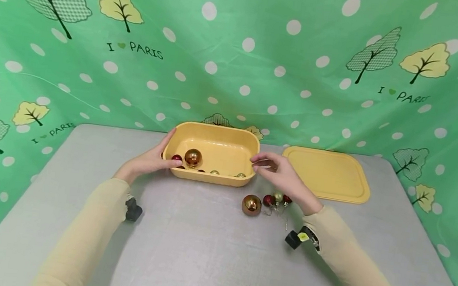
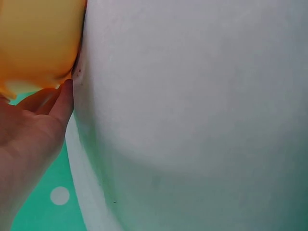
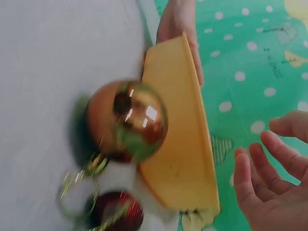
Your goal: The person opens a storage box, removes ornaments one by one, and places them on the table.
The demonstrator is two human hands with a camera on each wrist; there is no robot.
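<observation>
A yellow plastic box stands at the back of the table with a large bronze bauble, a red bauble and several small baubles inside. My left hand grips its left end, thumb over the front rim and fingers along the outer wall. In the left wrist view, the fingertips meet the box's underside edge. Beside the right rim hovers my right hand, fingers loosely bent and apart; the right wrist view shows nothing held in it. Near that wrist lies another bronze bauble.
A flat yellow lid lies right of the box. Small red baubles and a pale gold bauble, with string loops, sit below my right hand. A green dotted cloth hangs behind the grey table.
</observation>
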